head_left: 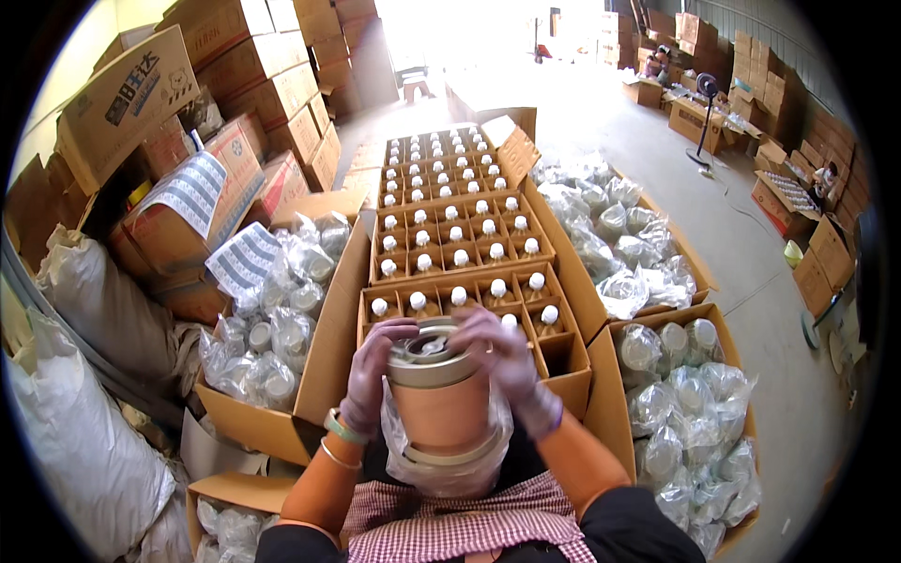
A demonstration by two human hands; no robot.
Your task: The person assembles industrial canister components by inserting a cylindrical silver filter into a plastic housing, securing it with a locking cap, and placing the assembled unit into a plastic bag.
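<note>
A pinkish-brown cylindrical container [437,413] with a grey-green rim stands upright against my lap. Its round top has a paler fitting in the middle, and clear plastic film [450,475] is gathered about its lower part. My left hand [374,368], in a thin purplish glove, is closed against the left side of the rim, fingers curled over the edge. On the opposite side, my right hand [514,368], also gloved, is at the rim with its fingers smeared by motion. Just beyond is a divided carton [580,364] of white-capped clear bottles [550,319].
More cartons of capped bottles [449,235] run away from me. Open boxes of plastic-wrapped clear jars flank them, left [272,361] and right [690,413]. Stacked cartons [272,84] and white sacks [84,450] fill the left. A fan [706,89] and people stand or sit far right.
</note>
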